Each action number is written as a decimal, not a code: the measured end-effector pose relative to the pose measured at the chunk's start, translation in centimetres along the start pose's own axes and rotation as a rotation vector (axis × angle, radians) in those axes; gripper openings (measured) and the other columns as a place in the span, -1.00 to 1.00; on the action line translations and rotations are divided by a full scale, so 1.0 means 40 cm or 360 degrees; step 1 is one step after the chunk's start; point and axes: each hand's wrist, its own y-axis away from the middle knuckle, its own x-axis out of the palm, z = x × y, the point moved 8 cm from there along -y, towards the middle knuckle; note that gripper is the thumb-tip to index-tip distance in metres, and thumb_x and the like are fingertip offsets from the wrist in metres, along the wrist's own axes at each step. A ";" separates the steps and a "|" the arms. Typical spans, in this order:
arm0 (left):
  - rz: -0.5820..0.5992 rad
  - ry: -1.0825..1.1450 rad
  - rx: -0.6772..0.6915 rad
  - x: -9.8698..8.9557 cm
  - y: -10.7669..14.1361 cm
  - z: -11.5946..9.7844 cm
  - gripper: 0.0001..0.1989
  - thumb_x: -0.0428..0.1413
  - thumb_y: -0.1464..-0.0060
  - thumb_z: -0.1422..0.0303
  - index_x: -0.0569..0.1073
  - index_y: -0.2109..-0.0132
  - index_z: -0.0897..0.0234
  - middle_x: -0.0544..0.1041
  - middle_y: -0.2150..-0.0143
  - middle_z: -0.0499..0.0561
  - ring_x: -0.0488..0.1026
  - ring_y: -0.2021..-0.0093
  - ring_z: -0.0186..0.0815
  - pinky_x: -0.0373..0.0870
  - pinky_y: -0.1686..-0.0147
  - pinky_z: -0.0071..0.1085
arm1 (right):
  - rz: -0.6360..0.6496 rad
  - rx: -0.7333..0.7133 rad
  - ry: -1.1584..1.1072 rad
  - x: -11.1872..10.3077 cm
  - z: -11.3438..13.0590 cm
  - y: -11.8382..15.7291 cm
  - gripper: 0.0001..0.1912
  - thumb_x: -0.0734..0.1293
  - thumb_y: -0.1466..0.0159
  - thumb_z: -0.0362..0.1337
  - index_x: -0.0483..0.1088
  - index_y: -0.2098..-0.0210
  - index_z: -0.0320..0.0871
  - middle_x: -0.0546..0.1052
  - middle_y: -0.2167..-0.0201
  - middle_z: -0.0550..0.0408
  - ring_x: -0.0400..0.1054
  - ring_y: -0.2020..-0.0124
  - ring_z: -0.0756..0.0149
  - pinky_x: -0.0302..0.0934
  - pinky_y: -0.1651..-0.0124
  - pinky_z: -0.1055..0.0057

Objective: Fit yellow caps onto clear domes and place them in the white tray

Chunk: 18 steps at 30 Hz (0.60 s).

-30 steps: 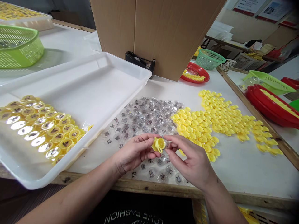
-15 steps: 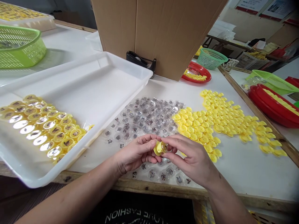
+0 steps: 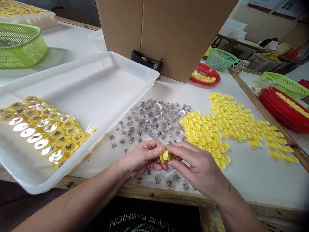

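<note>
Both hands meet over the near part of the table around a small yellow piece [image 3: 165, 156] with a clear, printed cap on its right side. My left hand [image 3: 147, 158] pinches its left side between thumb and fingers. From the right, my right hand [image 3: 193, 161] grips the capped side with thumb and fingertips. Clear printed discs [image 3: 154, 120] lie spread beyond and below the hands. To their right are many yellow pieces [image 3: 205, 132]. A white tray [image 3: 135, 84] on the left holds rows of yellow pieces with printed caps [image 3: 57, 133].
A tall cardboard box [image 3: 166, 35] stands behind, with a black tape dispenser [image 3: 147, 61] at its foot. Green baskets [image 3: 29, 48] and red plates [image 3: 207, 69] stand farther out. A wooden strip [image 3: 256, 96] edges the table's right side.
The yellow piece has turned slightly between my fingers, so its cap faces more toward the camera. Both hands keep nearly the same place; the view has shifted a little.
</note>
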 end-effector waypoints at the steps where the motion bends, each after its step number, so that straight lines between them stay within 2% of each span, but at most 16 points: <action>1: -0.0023 -0.0012 0.0006 -0.003 -0.001 0.000 -0.74 0.26 0.02 0.27 0.45 0.28 0.39 0.52 0.46 0.06 0.52 0.50 -0.38 0.42 0.55 -0.64 | -0.0002 0.0003 0.0044 0.004 0.000 0.001 -0.64 0.25 -0.25 -0.48 0.38 -0.01 -0.12 0.47 0.23 0.01 0.40 0.28 0.29 0.38 0.26 0.35; 6: -0.0110 -0.0175 0.0013 -0.012 -0.005 0.003 -0.71 0.22 -0.01 0.23 0.50 0.29 0.45 0.52 0.46 0.10 0.46 0.50 -0.42 0.39 0.50 -0.60 | -0.0035 -0.0007 0.0151 0.029 -0.002 0.006 -0.72 0.23 -0.25 -0.48 0.39 0.05 -0.25 0.45 0.23 -0.07 0.39 0.26 0.23 0.37 0.25 0.29; 8: -0.0127 -0.0288 0.0080 -0.007 -0.002 -0.008 -0.67 0.16 -0.07 0.19 0.52 0.25 0.45 0.52 0.40 0.10 0.43 0.46 -0.44 0.39 0.43 -0.57 | -0.0105 -0.0003 0.0155 0.034 -0.004 0.009 -0.75 0.25 -0.24 -0.49 0.41 0.10 -0.25 0.45 0.25 -0.06 0.38 0.25 0.23 0.36 0.22 0.29; 11: -0.0108 -0.0564 0.0230 0.013 0.007 -0.035 -0.69 0.18 -0.05 0.23 0.51 0.15 0.41 0.52 0.31 0.07 0.43 0.34 -0.39 0.39 0.29 -0.51 | -0.0205 0.0027 0.0140 0.038 -0.010 0.015 -0.78 0.25 -0.24 -0.50 0.41 0.13 -0.25 0.42 0.26 -0.04 0.36 0.24 0.26 0.34 0.20 0.32; 14: -0.0135 -0.0743 0.0323 0.021 0.013 -0.053 -0.71 0.23 -0.01 0.30 0.48 0.14 0.40 0.51 0.31 0.05 0.43 0.29 -0.35 0.39 0.23 -0.43 | -0.0301 0.0099 0.0007 0.031 -0.030 0.024 -0.77 0.31 -0.22 -0.46 0.40 0.11 -0.22 0.40 0.26 0.01 0.35 0.28 0.31 0.32 0.23 0.38; 18: -0.0322 -0.0835 0.0523 0.000 0.021 -0.069 -0.70 0.26 0.05 0.31 0.40 0.19 0.36 0.50 0.31 0.02 0.44 0.31 -0.34 0.40 0.29 -0.43 | -0.0347 0.0377 -0.0370 0.028 -0.096 0.041 -0.69 0.41 -0.16 -0.35 0.38 0.10 -0.15 0.39 0.23 0.06 0.32 0.33 0.36 0.30 0.30 0.41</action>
